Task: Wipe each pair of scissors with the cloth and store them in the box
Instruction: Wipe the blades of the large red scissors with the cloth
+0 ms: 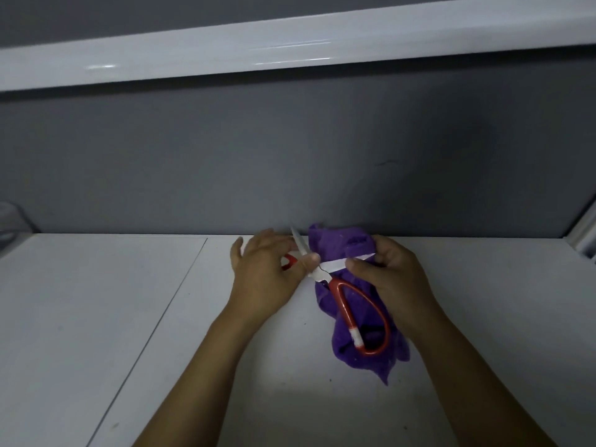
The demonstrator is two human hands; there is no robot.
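A pair of scissors with red loop handles (346, 309) is spread wide apart over a purple cloth (354, 337) on the white table. My left hand (267, 275) holds one red handle, its thumb pressed near the pivot; that blade points up toward the wall. My right hand (390, 272) grips the purple cloth and pinches it round the other blade, whose tip is hidden under my fingers. The second red handle lies toward me on top of the cloth. No box is in view.
The white table (161, 333) has a seam running diagonally on its left side. A grey wall (290, 156) rises directly behind my hands, with a white shelf or ledge (290, 46) above it. A white frame edge (583, 240) shows at the far right.
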